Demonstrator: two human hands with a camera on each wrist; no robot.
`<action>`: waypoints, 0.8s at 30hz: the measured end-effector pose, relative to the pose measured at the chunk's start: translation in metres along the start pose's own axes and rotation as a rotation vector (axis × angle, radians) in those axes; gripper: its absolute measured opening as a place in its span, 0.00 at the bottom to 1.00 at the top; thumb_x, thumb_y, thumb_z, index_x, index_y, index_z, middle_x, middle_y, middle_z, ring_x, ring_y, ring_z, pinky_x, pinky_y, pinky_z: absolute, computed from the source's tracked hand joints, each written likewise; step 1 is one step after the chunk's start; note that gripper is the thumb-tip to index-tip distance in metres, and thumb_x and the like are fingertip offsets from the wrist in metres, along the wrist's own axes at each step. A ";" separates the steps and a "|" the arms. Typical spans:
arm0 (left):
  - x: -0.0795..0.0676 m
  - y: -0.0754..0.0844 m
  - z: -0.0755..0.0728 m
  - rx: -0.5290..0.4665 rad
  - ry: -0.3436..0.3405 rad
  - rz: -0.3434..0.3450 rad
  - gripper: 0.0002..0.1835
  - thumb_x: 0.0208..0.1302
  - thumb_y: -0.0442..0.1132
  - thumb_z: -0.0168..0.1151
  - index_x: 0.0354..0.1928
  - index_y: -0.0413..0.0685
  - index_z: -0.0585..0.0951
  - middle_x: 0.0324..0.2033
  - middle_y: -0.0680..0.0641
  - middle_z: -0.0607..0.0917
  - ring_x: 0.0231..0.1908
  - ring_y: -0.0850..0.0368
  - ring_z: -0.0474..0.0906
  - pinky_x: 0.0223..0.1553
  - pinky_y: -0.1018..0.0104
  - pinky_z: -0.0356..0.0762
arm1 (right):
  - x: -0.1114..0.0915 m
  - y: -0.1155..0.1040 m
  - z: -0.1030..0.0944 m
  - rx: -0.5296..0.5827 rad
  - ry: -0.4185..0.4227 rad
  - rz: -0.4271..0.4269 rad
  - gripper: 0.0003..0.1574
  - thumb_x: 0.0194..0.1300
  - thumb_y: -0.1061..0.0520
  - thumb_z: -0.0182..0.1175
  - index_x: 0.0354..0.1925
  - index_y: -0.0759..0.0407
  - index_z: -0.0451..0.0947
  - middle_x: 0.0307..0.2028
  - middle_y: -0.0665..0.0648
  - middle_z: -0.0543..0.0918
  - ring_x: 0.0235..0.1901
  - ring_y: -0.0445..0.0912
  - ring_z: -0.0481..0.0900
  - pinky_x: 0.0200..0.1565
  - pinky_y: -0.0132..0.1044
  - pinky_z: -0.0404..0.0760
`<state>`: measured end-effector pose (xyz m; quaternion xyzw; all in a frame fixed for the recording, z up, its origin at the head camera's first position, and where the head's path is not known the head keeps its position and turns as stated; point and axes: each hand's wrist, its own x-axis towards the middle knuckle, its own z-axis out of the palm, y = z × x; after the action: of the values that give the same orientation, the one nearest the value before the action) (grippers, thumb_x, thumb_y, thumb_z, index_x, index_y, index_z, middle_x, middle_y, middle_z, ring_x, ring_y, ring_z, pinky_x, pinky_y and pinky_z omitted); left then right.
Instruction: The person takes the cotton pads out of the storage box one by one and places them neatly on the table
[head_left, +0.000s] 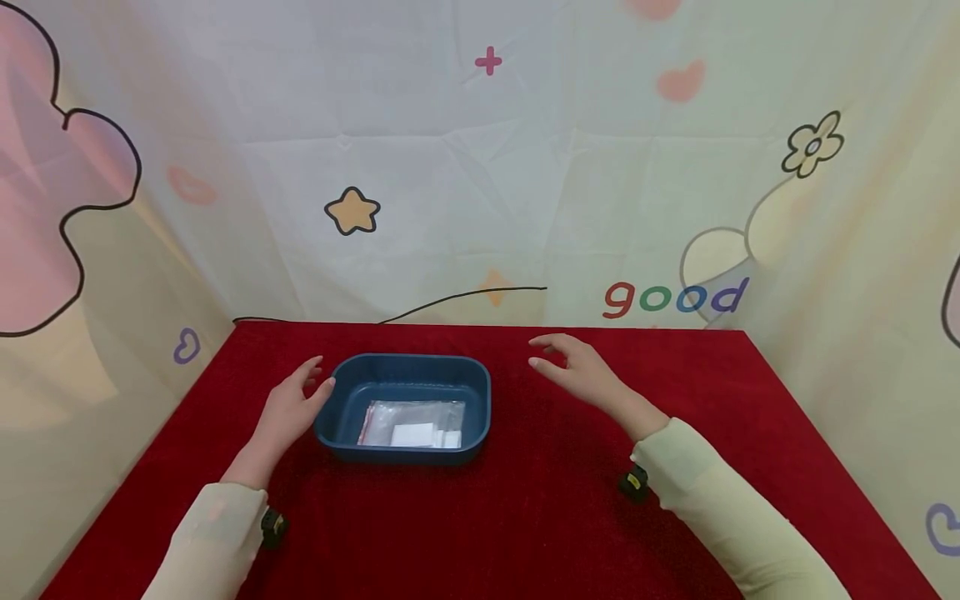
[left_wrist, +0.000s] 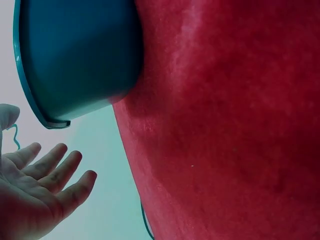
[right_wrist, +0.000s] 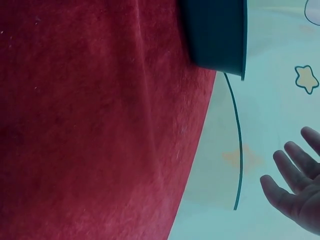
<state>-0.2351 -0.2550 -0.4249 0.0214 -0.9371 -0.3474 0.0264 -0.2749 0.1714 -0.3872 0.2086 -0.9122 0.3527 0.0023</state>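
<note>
A blue rectangular basin (head_left: pixel 405 455) stands on the red cloth, left of the middle in the head view. Inside it lies a clear plastic bag (head_left: pixel 427 413) with white pieces in or under it; which, I cannot tell. My left hand (head_left: pixel 288 408) is at the basin's left side, thumb near the rim, fingers loosely spread and holding nothing. In the left wrist view its fingers (left_wrist: pixel 60 172) stand apart from the basin wall (left_wrist: pixel 85 55). To the right of the basin my right hand (head_left: pixel 573 367) hovers, fingers relaxed, nothing in it. The right wrist view shows those fingers (right_wrist: pixel 290 175) apart from the basin (right_wrist: pixel 217 35).
A red cloth (head_left: pixel 525 517) covers the table. Behind it hangs a pale printed curtain (head_left: pixel 450 167) with a star, hearts and the word "good", and its sides flank the table left and right. A small black device sits at each wrist.
</note>
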 end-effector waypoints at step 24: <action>-0.001 -0.004 0.013 -0.085 -0.025 -0.076 0.34 0.77 0.42 0.52 0.77 0.33 0.59 0.71 0.26 0.70 0.67 0.29 0.70 0.66 0.37 0.75 | 0.032 -0.023 0.011 0.100 -0.177 0.061 0.28 0.73 0.49 0.58 0.66 0.60 0.76 0.61 0.63 0.82 0.61 0.58 0.78 0.63 0.53 0.81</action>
<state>-0.2349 -0.2491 -0.4374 0.0516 -0.9203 -0.3878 0.0023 -0.2933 0.1371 -0.3753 0.2109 -0.8960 0.3779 -0.0993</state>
